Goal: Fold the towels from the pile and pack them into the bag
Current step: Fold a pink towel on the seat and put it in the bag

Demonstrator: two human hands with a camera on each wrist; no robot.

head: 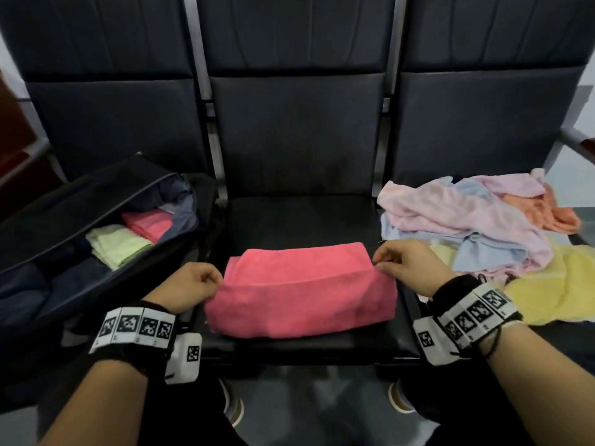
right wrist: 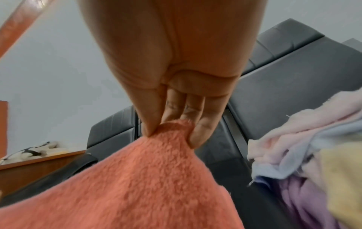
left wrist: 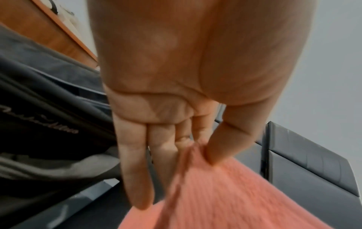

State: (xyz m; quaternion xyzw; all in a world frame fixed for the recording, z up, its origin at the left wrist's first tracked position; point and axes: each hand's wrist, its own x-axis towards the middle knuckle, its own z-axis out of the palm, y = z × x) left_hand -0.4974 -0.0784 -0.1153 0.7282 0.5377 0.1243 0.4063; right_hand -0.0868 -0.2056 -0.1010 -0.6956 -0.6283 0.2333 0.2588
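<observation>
Three seats (head: 299, 130) in a row. One bag (head: 64, 204) with two folded towels (head: 116, 243) inside. One pink towel (head: 299, 294) on the middle seat, two hands (head: 190, 284) on it. One pile (head: 476, 226), its towels too tangled to count.

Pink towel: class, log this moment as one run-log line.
step: folding | pink towel: on middle seat | left hand: pinches left corner | right hand: pinches right corner | bag: open, two folded towels inside

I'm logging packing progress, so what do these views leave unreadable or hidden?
- Bag contents: head view shows only a green and a pink folded towel; the flap hides the rest.
- Pile count: towels overlap, and the frame edge cuts them off.
- Bag lettering: left wrist view, blurred.
- Pink towel layers: hidden by its top fold.
</observation>
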